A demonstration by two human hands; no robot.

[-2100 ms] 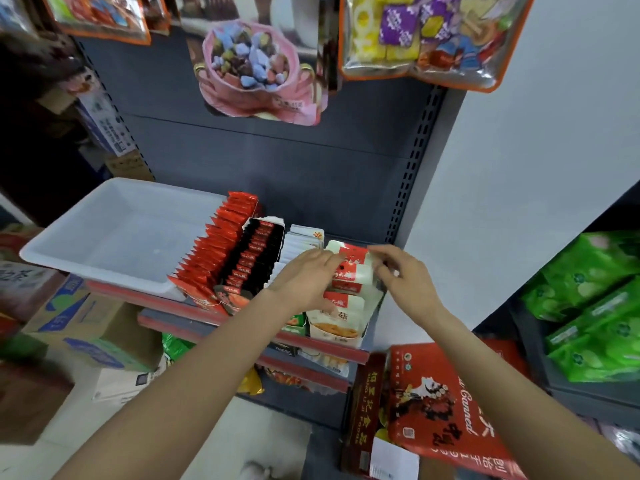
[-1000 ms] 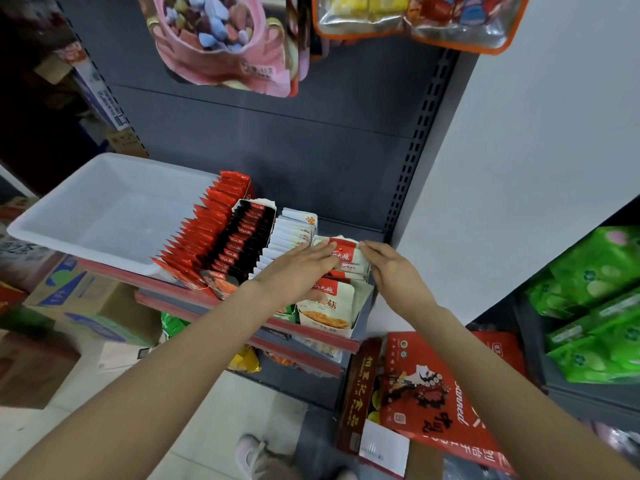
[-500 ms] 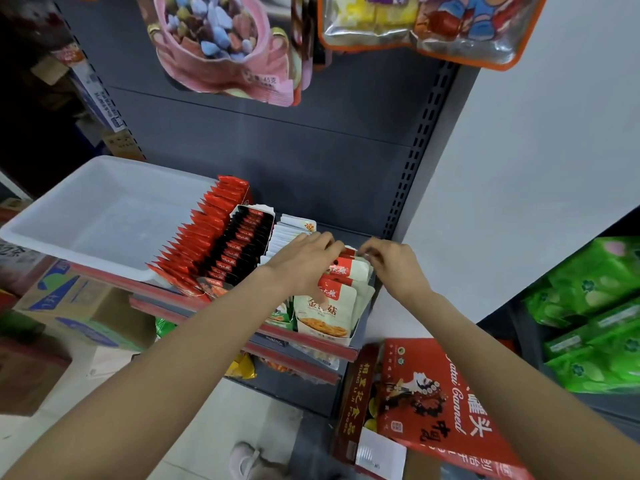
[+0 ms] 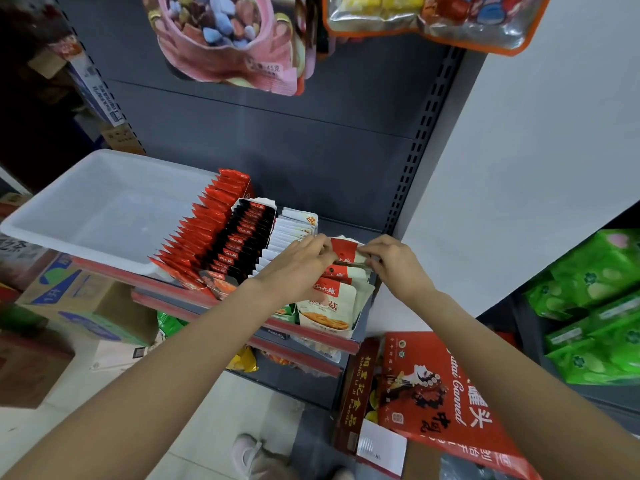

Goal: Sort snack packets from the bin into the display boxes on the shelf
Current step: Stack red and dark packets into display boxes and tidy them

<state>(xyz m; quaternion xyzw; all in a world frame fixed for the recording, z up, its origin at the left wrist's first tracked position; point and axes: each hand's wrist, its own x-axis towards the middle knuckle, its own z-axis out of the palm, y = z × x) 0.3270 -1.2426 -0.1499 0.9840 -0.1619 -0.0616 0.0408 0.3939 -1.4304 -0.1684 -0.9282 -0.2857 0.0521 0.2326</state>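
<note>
1. My left hand point(image 4: 298, 268) lies over the white-and-red packets point(image 4: 332, 299) in the rightmost box point(image 4: 360, 315) on the shelf point(image 4: 304, 332); its fingers curl down onto the packet tops, and the fingertips pinch the left edge of the rearmost packet point(image 4: 344, 249).
2. My right hand point(image 4: 393, 263) is just right of that box, thumb and forefinger pinching the right top corner of the same rearmost packet, the other fingers curled.
3. That packet stands upright at the back of the box, its red top band showing between my two hands.
4. In front of it more packets of the same kind stand in a row; the frontmost shows a picture of yellow food.
5. Left of this box, touching it, is a row of white packets point(image 4: 289, 233), partly under my left wrist.
6. Further left stand black packets point(image 4: 247, 237), then red packets point(image 4: 207, 230), each row upright and leaning back.
7. The white bin point(image 4: 69, 216) sits at the left end of the shelf, against the red packets; no packets show inside it.
8. Above the box, bags of sweets point(image 4: 228, 39) hang on the grey back panel point(image 4: 277, 133).
9. Below and right of the box, a red carton point(image 4: 446, 403) leans by the floor; green bags point(image 4: 595, 306) are stacked far right.
</note>
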